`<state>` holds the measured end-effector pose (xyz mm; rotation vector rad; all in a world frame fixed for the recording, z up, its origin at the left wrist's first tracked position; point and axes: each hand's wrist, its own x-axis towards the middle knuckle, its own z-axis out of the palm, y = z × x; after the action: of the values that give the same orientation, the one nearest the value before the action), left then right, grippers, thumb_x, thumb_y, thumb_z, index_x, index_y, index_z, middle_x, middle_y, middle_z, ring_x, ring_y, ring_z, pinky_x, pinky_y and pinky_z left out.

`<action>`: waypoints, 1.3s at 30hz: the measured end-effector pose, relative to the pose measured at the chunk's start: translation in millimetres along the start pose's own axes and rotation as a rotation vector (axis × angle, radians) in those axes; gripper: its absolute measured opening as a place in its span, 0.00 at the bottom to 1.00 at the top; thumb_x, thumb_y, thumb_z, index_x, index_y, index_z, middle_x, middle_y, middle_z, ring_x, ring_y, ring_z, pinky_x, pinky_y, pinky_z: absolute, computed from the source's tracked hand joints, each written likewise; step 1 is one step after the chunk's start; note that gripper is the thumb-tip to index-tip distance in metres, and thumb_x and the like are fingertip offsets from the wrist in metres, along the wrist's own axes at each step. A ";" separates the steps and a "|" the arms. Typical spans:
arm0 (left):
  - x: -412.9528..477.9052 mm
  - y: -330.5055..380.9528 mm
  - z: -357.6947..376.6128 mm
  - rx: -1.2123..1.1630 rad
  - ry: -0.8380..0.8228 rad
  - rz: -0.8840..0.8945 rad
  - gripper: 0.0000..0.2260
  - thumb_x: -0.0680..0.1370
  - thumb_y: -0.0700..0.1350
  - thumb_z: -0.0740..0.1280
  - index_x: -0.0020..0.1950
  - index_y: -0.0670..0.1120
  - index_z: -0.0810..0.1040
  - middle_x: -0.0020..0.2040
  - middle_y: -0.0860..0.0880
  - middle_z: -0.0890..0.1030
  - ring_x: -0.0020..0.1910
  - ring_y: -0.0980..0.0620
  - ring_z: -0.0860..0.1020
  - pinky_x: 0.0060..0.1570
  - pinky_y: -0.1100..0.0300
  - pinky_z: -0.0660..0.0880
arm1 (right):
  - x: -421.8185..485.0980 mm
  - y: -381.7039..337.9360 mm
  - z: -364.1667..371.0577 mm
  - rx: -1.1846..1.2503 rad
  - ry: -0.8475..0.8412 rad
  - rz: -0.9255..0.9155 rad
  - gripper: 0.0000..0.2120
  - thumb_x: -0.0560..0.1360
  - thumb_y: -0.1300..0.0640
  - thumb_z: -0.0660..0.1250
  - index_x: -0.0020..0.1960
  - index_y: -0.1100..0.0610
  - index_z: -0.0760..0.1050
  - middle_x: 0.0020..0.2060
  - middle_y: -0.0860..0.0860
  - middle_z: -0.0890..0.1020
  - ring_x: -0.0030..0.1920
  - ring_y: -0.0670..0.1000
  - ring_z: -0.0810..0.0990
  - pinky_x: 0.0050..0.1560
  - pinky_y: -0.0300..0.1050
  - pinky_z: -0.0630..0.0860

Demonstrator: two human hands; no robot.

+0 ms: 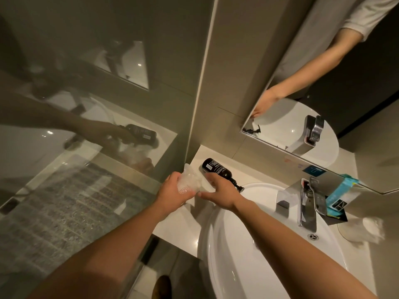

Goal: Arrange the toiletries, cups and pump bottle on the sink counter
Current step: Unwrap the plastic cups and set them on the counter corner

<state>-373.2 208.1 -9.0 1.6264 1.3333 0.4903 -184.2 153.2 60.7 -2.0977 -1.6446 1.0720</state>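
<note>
Holding a wrapped cup (190,183) between them, both hands meet over the counter (183,225) just left of the sink (269,244). The left hand (172,193) curls its fingers around the near end of the cup, where red print shows on the clear wrap. The right hand (220,190) closes on the wrap from the sink side, thumb toward the left hand; whether its fingers also touch the bottle (218,169) behind them I cannot tell. The wrap's far end reaches toward the corner where the counter meets the glass panel (86,147).

The dark pump bottle leans at a slant behind the hands, base toward the back wall and pump head (238,187) just at the sink's back-left rim. A white label with small print runs along its side.

At the back of the sink stands a chrome tap (308,203), spout pointing over the bowl, with the drain (313,236) just before it. Right of the tap a blue-and-white packet (343,193) leans against the wall, with a dark card (336,216) at its foot. Farther right of the sink a second wrapped cup (362,230) sits on the counter, blurred at the frame's edge.

Above the sink, the mirror (323,72) shows a pale sleeve, a forearm and the tap. The glass panel left of the sink dimly reflects the hands and bottle, and tiled floor shows through it.
</note>
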 end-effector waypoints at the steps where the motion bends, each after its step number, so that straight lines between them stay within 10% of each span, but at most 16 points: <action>1: -2.9 4.0 -1.1 -0.111 -0.035 -0.010 0.25 0.67 0.55 0.82 0.55 0.54 0.72 0.54 0.49 0.78 0.47 0.50 0.79 0.34 0.65 0.74 | -1.7 -0.4 0.0 0.086 0.004 0.019 0.39 0.71 0.44 0.78 0.77 0.54 0.67 0.72 0.52 0.75 0.69 0.53 0.76 0.69 0.47 0.72; 14: -18.1 45.3 0.6 -0.430 -0.321 0.037 0.33 0.62 0.59 0.81 0.64 0.53 0.76 0.58 0.50 0.84 0.59 0.49 0.83 0.59 0.49 0.81 | -41.3 1.8 -25.3 0.594 0.141 0.008 0.19 0.72 0.60 0.79 0.60 0.57 0.79 0.53 0.56 0.86 0.54 0.57 0.86 0.62 0.57 0.81; 22: -37.4 134.8 24.5 -0.384 -0.588 0.227 0.27 0.74 0.43 0.78 0.69 0.55 0.72 0.63 0.53 0.81 0.60 0.61 0.80 0.56 0.63 0.78 | -132.8 18.5 -87.8 0.597 0.373 -0.031 0.20 0.69 0.58 0.81 0.59 0.54 0.81 0.53 0.49 0.87 0.53 0.50 0.86 0.55 0.47 0.83; 32: -97.2 249.1 116.5 -0.266 -0.915 0.455 0.31 0.74 0.42 0.78 0.74 0.53 0.71 0.68 0.53 0.80 0.70 0.54 0.76 0.69 0.53 0.73 | -280.1 86.1 -160.5 0.478 0.532 -0.063 0.22 0.70 0.60 0.80 0.62 0.50 0.80 0.55 0.48 0.86 0.56 0.51 0.85 0.58 0.57 0.83; 39: -145.9 311.3 208.9 -0.137 -0.913 0.584 0.25 0.71 0.52 0.80 0.64 0.69 0.76 0.65 0.53 0.70 0.64 0.55 0.75 0.60 0.60 0.76 | -368.9 158.7 -193.6 0.471 0.672 -0.004 0.21 0.70 0.58 0.80 0.61 0.47 0.81 0.55 0.44 0.86 0.56 0.47 0.84 0.56 0.50 0.82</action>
<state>-91.7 1.4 190.7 1.7767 0.1446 0.1121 32.7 -193.3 238.5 -1.8403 -0.9618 0.5686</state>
